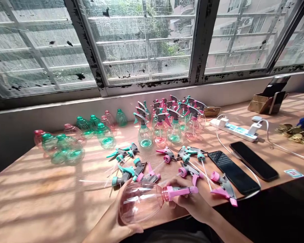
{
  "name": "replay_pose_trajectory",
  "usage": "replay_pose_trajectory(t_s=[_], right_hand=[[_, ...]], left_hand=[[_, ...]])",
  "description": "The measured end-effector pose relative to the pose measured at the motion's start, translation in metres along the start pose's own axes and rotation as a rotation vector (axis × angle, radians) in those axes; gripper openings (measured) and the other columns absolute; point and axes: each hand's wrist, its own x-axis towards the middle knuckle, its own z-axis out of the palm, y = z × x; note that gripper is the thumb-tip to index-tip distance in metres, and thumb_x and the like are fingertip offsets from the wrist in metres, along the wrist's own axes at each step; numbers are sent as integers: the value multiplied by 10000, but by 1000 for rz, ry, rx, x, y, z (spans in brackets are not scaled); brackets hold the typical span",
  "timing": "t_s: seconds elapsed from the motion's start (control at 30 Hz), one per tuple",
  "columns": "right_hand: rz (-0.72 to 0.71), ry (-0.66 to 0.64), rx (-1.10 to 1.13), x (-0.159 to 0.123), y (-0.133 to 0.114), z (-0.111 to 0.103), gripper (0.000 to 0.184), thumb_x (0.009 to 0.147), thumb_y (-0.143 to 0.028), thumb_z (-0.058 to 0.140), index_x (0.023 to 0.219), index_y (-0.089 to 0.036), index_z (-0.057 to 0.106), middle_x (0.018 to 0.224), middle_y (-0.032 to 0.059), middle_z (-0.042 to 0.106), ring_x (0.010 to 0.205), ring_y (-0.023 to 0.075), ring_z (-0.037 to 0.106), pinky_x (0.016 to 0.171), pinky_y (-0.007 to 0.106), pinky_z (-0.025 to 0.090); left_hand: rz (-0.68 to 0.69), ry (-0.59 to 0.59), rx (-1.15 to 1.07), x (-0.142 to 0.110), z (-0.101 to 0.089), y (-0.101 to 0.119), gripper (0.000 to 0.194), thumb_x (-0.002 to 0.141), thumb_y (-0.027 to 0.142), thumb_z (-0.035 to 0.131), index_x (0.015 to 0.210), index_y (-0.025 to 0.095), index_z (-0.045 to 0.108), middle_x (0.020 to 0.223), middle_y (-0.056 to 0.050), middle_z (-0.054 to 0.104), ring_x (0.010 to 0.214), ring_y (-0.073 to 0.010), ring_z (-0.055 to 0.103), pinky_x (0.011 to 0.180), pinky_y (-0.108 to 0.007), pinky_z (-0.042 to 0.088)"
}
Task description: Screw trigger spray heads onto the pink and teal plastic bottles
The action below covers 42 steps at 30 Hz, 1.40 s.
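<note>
A clear pink spray bottle [140, 203] lies tilted on its side above the table's front edge, its pink-and-grey trigger head [181, 193] at the neck. Around the bottle's body and base wraps my left hand [120, 216]. My right hand [186, 202] grips the trigger head at the neck, its fingers partly hidden behind it. Whether the head is fully screwed down cannot be told. Just beyond the hands lie several loose trigger heads with thin white tubes, some teal [128, 172], some pink [167, 155].
Spray bottles with heads fitted [145, 136] stand grouped near the wall. Headless green and pink bottles [71, 148] stand at the left. Two phones [234, 172], a white power strip [233, 130] with cables, a cardboard holder [266, 101] and gold-coloured pieces [296, 133] occupy the right.
</note>
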Motion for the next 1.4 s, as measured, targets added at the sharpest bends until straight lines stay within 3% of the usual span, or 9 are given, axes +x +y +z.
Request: replay_pose_trajectory(t_s=[0.2,0.33,0.47,0.63,0.8,0.97,1.1,1.23,1.4], right_hand=[[50,-4,-33,3,-2,2,261,830,-348,868,993,-228,702,798,-30,678,701,155,593,650,257,452],[-17,39,-188,-2,-2,3,279,749,-182,881,989,-231,748,938,9,753,857,207,657,755,290,498],[-56,14,-295,-3,-3,4,330,736,-88,813,1023,-246,775,969,9,774,902,228,696,836,319,540],[-4,78,-290,1,-4,1,292,751,-213,842,1029,-244,758,956,21,783,888,258,718,798,345,545],[-6,75,-333,0,-7,-2,271,783,-356,872,986,-226,747,938,34,774,876,255,705,793,347,542],[11,86,-341,-2,-12,-1,256,837,-419,839,979,-240,723,962,39,766,901,266,719,803,357,573],[20,137,-373,-3,-9,-1,285,820,-461,845,963,-240,735,960,59,768,930,302,704,842,410,578],[46,150,-252,-3,-1,-3,273,847,-429,845,1001,-236,728,872,13,711,763,230,647,711,353,516],[67,156,-173,-2,2,-4,225,873,-413,847,950,-238,729,771,-29,622,662,177,578,622,314,419]], left_hand=[[89,20,-36,-1,2,8,989,932,555,785,1723,397,214,1760,-124,403,1564,-421,482,1223,-463,501],[61,61,-124,-6,4,-1,1316,784,574,914,1755,374,49,1702,-192,466,1419,-459,611,1093,-492,600],[-16,25,-199,-7,-4,-8,1368,668,480,1019,1743,418,176,1666,-128,542,1398,-433,629,1159,-534,555],[-1,-44,-290,-4,-9,-6,971,792,499,940,1636,358,482,1695,-128,526,1543,-422,516,1282,-544,424],[50,-31,-250,-5,1,2,1017,855,446,904,1688,451,321,1800,-124,325,1596,-446,424,1109,-462,588],[134,-31,-360,-2,11,6,1176,776,611,918,1716,447,231,1776,-158,316,1395,-445,616,950,-428,641],[108,16,-390,-1,13,2,1162,775,737,847,1720,335,304,1696,-183,452,1485,-484,525,1113,-504,565],[33,88,-308,-5,13,6,1132,786,566,926,1716,318,330,1643,-175,546,1519,-462,502,1140,-447,550],[-12,8,-280,-6,11,9,1032,840,450,920,1698,407,348,1743,-101,454,1493,-380,564,1203,-401,507]])
